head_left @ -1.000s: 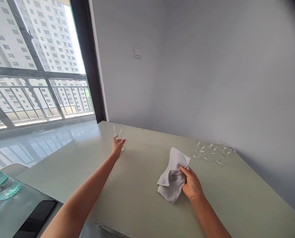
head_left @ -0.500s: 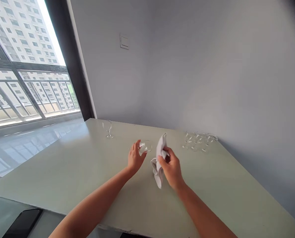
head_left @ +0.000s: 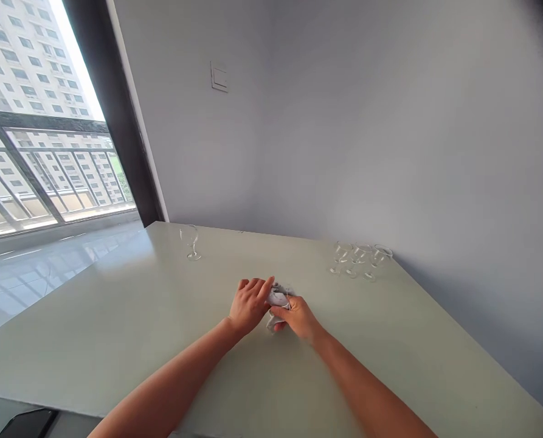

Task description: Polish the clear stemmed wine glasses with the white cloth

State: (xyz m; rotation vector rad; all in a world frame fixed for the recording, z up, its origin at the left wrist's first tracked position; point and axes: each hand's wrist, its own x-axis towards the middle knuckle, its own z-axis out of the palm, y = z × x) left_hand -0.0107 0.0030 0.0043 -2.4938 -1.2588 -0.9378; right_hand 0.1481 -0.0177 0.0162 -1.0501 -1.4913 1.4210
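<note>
My left hand [head_left: 249, 306] is closed around a small stemmed glass [head_left: 289, 292], its fingers covering most of it. The glass lies tilted on its side, mouth toward the right. A crumpled white cloth [head_left: 278, 297] is bunched at the mouth and seems partly inside the bowl. My right hand [head_left: 301, 317] pinches this cloth, with its fingers touching or very close to the rim. Both hands meet low over the middle of the table.
On the pale table [head_left: 171, 340], one stemmed glass [head_left: 191, 243] stands upright at the back left. Three more glasses [head_left: 356, 260] stand in a row at the back right. A dark phone [head_left: 28, 423] lies at the lower left. Grey walls rise behind the table.
My right hand has brought the cloth left and down to the glass, where the hanging cloth is now bunched up. My left hand and the glass have come slightly lower. The view has shifted slightly.
</note>
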